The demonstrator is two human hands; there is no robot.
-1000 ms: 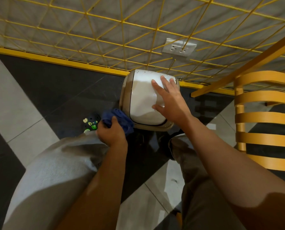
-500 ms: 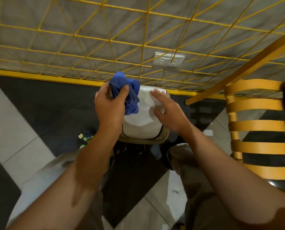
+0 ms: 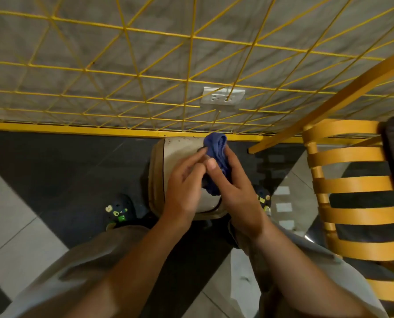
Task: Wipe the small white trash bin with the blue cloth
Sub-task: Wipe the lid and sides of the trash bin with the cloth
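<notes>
Standing at the middle of the frame, the small white bin (image 3: 180,157) sits on the dark floor (image 3: 65,166) with its far edge close against the yellow baseboard (image 3: 76,130) and the wire grid (image 3: 145,76) on the wall. Dark specks dot the bin's far rim. Bare floor lies open to its left; to its right a yellow slatted chair (image 3: 352,203) crowds the lower right. Above the bin, both hands meet on the bunched blue cloth (image 3: 216,157). Right hand (image 3: 235,189) has its fingers curled round the cloth, thumb on top. Left hand (image 3: 184,182) reaches with fingers fairly straight, tips touching the cloth's left edge. Shoes (image 3: 119,211) flank the bin's near side.
</notes>
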